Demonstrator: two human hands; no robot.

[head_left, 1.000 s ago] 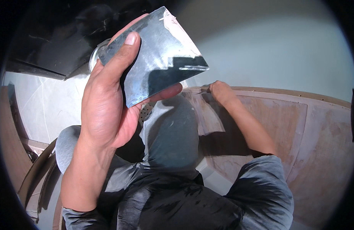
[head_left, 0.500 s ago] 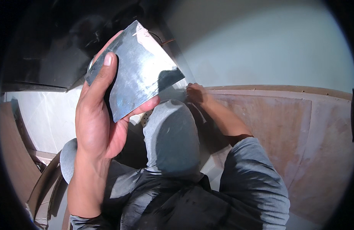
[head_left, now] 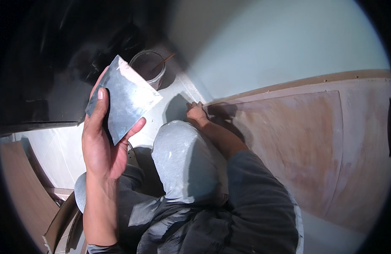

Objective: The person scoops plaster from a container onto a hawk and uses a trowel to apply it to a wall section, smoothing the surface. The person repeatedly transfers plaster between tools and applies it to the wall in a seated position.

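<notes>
My left hand [head_left: 100, 144] grips a flat, shiny metal putty blade [head_left: 123, 99], thumb across its face and fingers behind. Pale pink putty [head_left: 132, 73] is smeared along the blade's upper right edge. Farther off, my right hand [head_left: 196, 112] reaches down to the near end of the wooden strip, by the corner of wall and floor. Its fingers look bent, and whatever they hold is hidden. Beside it rises a reddish-brown panel [head_left: 284, 135] with pinkish filler smears along its seams.
Beyond the blade, a round bucket [head_left: 155, 78] with a stick in it stands on the pale tiled floor. A glossy black surface [head_left: 47, 72] fills the far left. A pale green-blue wall [head_left: 280, 46] rises above the wooden strip [head_left: 305, 83]. Brown boards [head_left: 28, 190] lean at lower left.
My left hand has lowered the blade and drawn it leftward, and the bucket has come into fuller view. My right hand appears a little lower and farther left, near the wall's base.
</notes>
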